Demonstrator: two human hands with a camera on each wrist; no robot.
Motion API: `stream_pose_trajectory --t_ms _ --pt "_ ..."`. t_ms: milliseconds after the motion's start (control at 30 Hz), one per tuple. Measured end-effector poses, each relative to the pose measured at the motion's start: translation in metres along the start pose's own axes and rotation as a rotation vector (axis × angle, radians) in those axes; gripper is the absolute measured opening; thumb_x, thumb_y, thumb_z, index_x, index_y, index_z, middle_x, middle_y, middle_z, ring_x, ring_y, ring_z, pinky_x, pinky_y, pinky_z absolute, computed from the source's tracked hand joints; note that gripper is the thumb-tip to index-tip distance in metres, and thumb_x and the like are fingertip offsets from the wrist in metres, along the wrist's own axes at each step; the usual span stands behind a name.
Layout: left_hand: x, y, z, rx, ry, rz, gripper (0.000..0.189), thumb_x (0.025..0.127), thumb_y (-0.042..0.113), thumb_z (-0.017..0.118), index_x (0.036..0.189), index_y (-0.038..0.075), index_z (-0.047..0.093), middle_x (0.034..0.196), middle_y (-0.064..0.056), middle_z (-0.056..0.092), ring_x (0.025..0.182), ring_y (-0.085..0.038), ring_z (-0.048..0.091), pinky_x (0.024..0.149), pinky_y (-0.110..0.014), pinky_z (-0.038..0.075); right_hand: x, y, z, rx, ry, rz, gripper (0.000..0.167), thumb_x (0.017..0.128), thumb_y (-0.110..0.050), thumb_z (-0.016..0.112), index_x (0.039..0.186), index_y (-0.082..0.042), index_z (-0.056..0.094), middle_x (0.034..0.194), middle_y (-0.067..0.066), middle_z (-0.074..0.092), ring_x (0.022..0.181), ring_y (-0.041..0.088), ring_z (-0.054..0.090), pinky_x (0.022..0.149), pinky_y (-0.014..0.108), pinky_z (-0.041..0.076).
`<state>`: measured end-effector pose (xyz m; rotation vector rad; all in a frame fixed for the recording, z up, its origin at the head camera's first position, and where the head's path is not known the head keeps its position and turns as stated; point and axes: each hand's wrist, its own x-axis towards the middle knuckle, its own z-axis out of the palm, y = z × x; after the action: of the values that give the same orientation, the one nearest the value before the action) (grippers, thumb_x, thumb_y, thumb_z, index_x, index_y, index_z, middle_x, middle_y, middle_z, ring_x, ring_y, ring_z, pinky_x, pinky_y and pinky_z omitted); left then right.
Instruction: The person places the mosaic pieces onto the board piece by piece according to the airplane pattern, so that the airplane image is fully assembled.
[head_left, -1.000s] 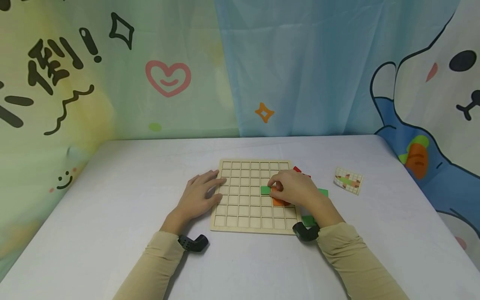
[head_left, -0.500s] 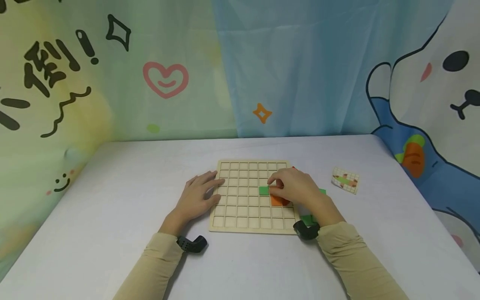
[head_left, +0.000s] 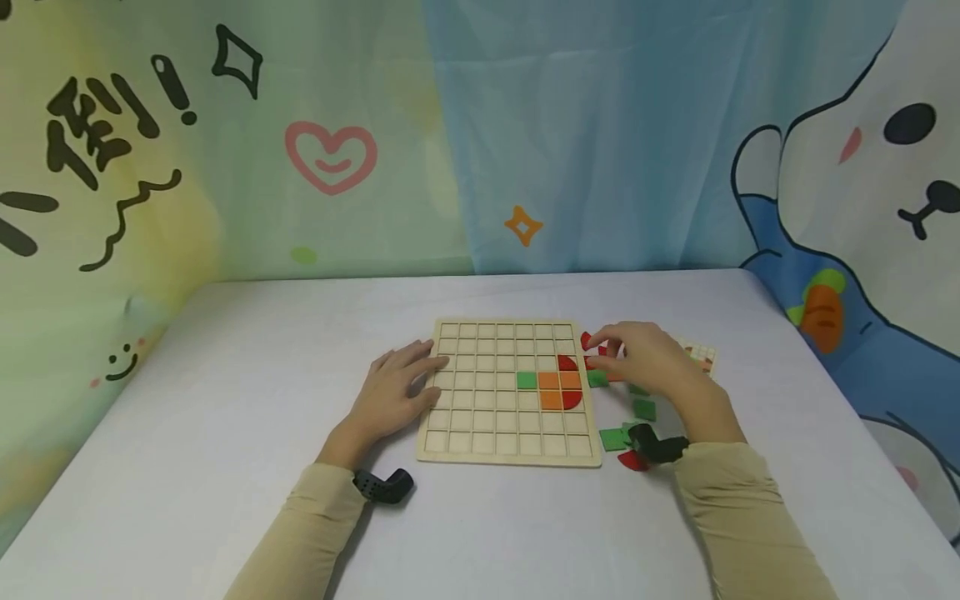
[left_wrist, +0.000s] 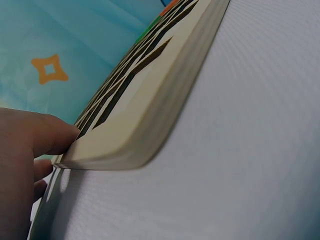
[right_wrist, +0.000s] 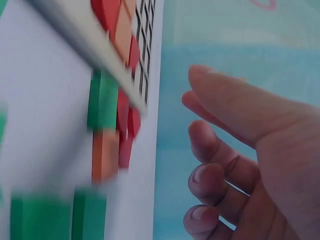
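Note:
A wooden grid board (head_left: 480, 421) lies flat on the white table. Set in its cells on the right side are a green square (head_left: 527, 381), three orange squares (head_left: 548, 381) and two red rounded pieces (head_left: 572, 400). My left hand (head_left: 393, 387) rests on the board's left edge, fingers spread; its thumb (left_wrist: 55, 132) touches the rim in the left wrist view. To the right of the board, my right hand (head_left: 656, 358) hovers over loose blocks, fingers loosely bent. Nothing shows between those fingers in the right wrist view, where a green block (right_wrist: 104, 102) and an orange block (right_wrist: 105, 155) stand near the board.
Several loose green blocks (head_left: 643, 408) and red pieces (head_left: 633, 460) lie along the board's right side, some under the right hand and wrist. A pattern card (head_left: 702, 354) sits behind the right hand, partly hidden. A printed curtain (head_left: 600, 150) hangs behind the table.
My right hand has left the board and moved right, over the loose blocks. The orange and red pieces it covered on the board now show. The left hand stays put.

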<state>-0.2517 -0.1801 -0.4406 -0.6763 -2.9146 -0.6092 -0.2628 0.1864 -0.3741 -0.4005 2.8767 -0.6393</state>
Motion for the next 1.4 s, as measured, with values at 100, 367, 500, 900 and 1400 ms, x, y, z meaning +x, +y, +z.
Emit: stream_pose_trajectory --t_ms 100,367,500,900,1400 --pt "0.002 0.000 0.000 0.005 -0.004 -0.003 0.049 0.091 0.041 0.052 0.136 0.023 0.053 0.151 -0.004 0.039 0.142 -0.024 0.031 0.116 -0.052 0.019 -0.006 0.014 -0.007 0.007 -0.010 0.052 0.033 0.086 -0.028 0.069 0.115 -0.011 0.065 0.088 0.005 0.057 0.077 0.020 0.050 0.055 0.026 0.041" --pt "0.003 -0.001 -0.001 0.019 -0.003 -0.002 0.049 0.091 0.042 0.051 0.136 0.024 0.053 0.151 -0.004 0.039 0.142 -0.024 0.031 0.116 -0.051 0.019 -0.018 0.041 -0.019 0.024 -0.113 0.164 0.040 0.082 -0.031 0.072 0.113 -0.009 0.063 0.092 0.008 0.057 0.083 0.022 0.050 0.063 0.027 0.043" --pt "0.002 -0.001 -0.001 0.011 -0.006 -0.011 0.049 0.091 0.042 0.051 0.136 0.023 0.053 0.151 -0.004 0.039 0.143 -0.024 0.030 0.116 -0.052 0.019 -0.020 0.048 -0.017 0.055 -0.182 0.206 0.041 0.080 -0.030 0.075 0.112 -0.008 0.061 0.087 0.007 0.054 0.084 0.022 0.048 0.064 0.028 0.041" --pt "0.000 -0.003 0.002 0.008 -0.001 -0.002 0.049 0.091 0.044 0.049 0.136 0.023 0.053 0.151 -0.004 0.040 0.142 -0.025 0.031 0.116 -0.053 0.019 -0.017 0.055 -0.005 0.062 -0.196 0.210 0.036 0.080 -0.022 0.075 0.110 -0.009 0.062 0.085 0.006 0.053 0.083 0.021 0.049 0.065 0.027 0.042" --pt "0.002 -0.003 0.002 0.009 0.005 0.005 0.049 0.091 0.043 0.050 0.135 0.023 0.054 0.150 -0.004 0.040 0.142 -0.025 0.032 0.116 -0.053 0.020 -0.018 0.066 -0.003 0.067 -0.158 0.141 0.034 0.081 -0.022 0.074 0.111 -0.009 0.062 0.087 0.004 0.054 0.085 0.021 0.049 0.068 0.027 0.044"
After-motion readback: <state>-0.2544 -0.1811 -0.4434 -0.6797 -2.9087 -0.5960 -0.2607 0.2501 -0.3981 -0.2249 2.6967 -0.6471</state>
